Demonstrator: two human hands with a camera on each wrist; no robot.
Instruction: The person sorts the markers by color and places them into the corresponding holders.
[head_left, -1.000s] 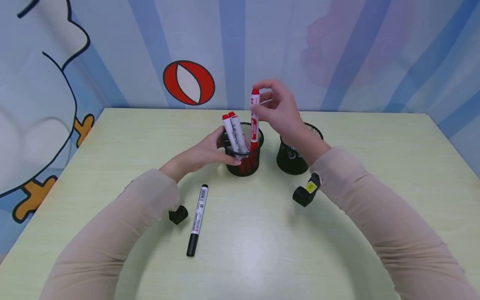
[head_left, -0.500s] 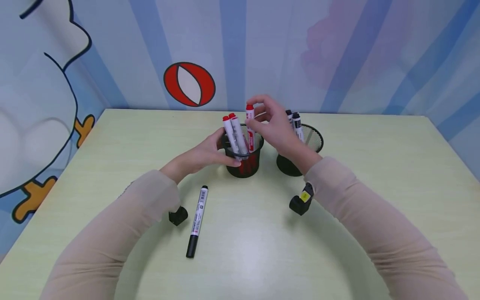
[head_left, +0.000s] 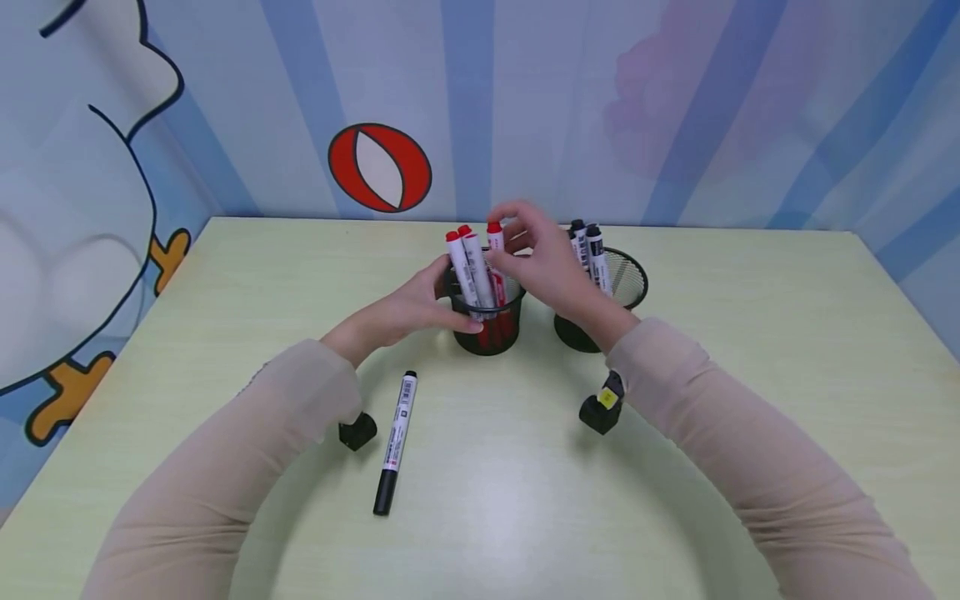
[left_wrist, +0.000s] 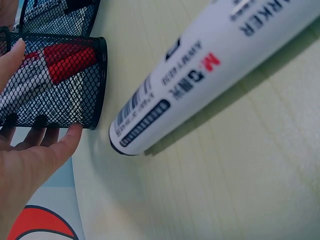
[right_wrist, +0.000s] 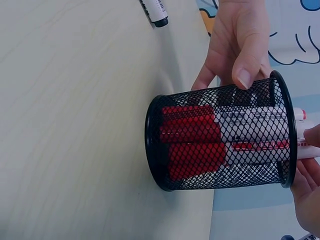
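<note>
A black mesh pen cup (head_left: 501, 337) stands upright towards the back of the table, with red-capped white markers (right_wrist: 195, 132) inside. My left hand (head_left: 405, 308) grips the cup from its left side, thumb across the front near the rim. Above the rim, my right hand (head_left: 543, 262) pinches the upper end of a red marker (head_left: 496, 237). That marker's lower part is down inside the cup, beside two others (head_left: 472, 271) that lean left.
A second mesh cup (head_left: 576, 336) with several black markers (head_left: 596, 254) stands just to the right, partly behind my right wrist. One black marker (head_left: 397, 433) lies on the table (head_left: 495, 492) near my left forearm. A printed curtain (head_left: 525, 100) hangs behind the table.
My right hand has lowered the red marker into the cup and shifted slightly left. Black markers in the second cup have come into view. My left hand stays on the cup.
</note>
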